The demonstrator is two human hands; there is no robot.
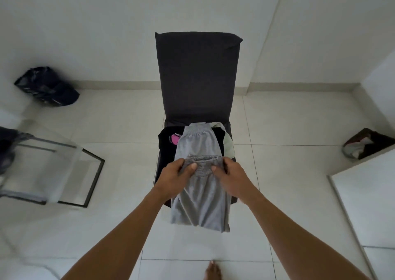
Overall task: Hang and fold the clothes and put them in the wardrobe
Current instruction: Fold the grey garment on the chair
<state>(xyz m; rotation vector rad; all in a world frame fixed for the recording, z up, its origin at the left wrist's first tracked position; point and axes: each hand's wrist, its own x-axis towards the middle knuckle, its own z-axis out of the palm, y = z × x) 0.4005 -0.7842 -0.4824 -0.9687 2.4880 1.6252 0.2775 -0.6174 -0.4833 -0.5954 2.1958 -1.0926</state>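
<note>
You stand facing a dark-covered chair [197, 76] set against the far white wall, and both your hands are on a grey garment [199, 205] at the near edge of its seat. Your left hand [174, 178] curls around the left end of the garment's gathered, darker grey band [202, 166], thumb on top and fingers tucked behind the cloth. Your right hand [232, 177] grips the right end of that same band in the same way, so the two hands sit close together with the band stretched between them. Below your hands the grey cloth hangs down past the seat's near edge toward the tiled floor [299, 172]. On the seat beyond your hands lies another light grey piece [198, 140] with a gathered top, resting over a black garment with a pink mark [174, 139] at left and a pale green cloth [227, 146] at right. A dark bag [48, 87] sits on the floor far left, a glass-topped table [64, 172] stands near left, and a bare foot [212, 271] shows at the near edge.
</note>
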